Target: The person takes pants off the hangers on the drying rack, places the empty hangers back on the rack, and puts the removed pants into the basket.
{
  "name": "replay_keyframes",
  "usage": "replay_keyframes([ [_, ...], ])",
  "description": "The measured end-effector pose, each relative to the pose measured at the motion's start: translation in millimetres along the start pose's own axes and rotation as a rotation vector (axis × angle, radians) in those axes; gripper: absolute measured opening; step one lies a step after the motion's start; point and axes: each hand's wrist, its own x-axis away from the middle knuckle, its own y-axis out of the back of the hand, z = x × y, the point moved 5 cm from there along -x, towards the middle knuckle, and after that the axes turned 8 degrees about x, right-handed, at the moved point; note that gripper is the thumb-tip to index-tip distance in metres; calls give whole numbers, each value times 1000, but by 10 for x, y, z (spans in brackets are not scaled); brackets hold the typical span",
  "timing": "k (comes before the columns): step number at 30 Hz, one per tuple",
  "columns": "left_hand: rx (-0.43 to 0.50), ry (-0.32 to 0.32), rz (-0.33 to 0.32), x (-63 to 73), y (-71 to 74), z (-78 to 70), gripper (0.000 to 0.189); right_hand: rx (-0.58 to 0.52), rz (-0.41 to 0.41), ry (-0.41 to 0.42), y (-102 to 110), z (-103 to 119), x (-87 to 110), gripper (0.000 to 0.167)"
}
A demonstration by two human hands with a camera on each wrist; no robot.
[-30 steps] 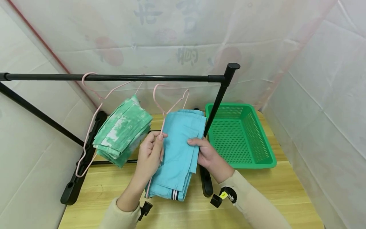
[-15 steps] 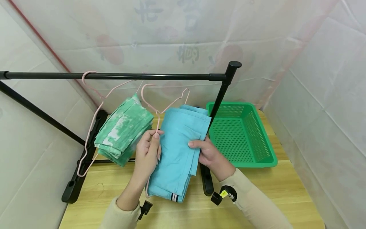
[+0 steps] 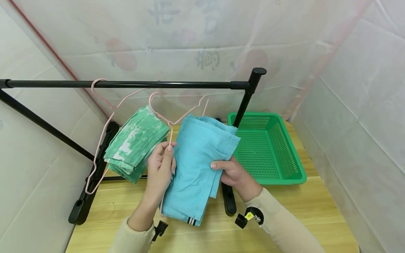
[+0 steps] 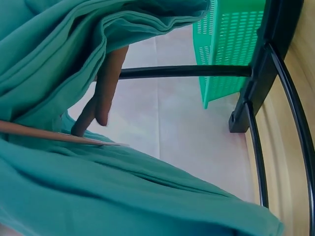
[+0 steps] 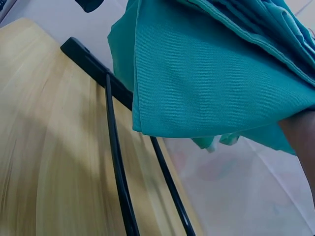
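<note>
Folded light-blue trousers (image 3: 196,165) with a striped tab at the lower edge hang over a pink hanger (image 3: 171,131), below the rack's bar. My left hand (image 3: 159,168) pinches the hanger's side wire between thumb and fingers, at the cloth's left edge. On the right edge, my right hand (image 3: 234,174) grips the trousers, thumb on top and the other fingers hidden behind. The hanger's hook appears close beneath the bar; whether they touch I cannot tell. In the left wrist view the hanger wire (image 4: 49,135) runs between layers of cloth, with fingers (image 4: 110,83) behind it.
A black rack bar (image 3: 158,84) spans the back. Another pink hanger (image 3: 101,140) with folded green-and-white cloth (image 3: 136,140) hangs on it at left. A green plastic basket (image 3: 297,165) stands at right on the wooden table (image 3: 284,218). Rack feet (image 3: 229,198) rest on the table.
The hanger's top has swung left, its hook shifting toward the green cloth. My left hand has moved slightly left, and the trousers' upper right corner has fanned out to the right.
</note>
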Motion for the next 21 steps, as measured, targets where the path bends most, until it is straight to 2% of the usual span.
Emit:
replay_keyframes([
  [8,-2,9,-7,-3,16,-6,31,68,-5,11,-5,25,74,51],
  [10,2,14,-8,-8,9,-1,32,54,-10,14,-8,40,89,52],
  [16,-3,32,-20,-11,18,19,33,-5,50,37,-27,76,105,51],
  [21,-11,30,-4,-4,15,19,34,-29,36,36,-9,80,105,51],
])
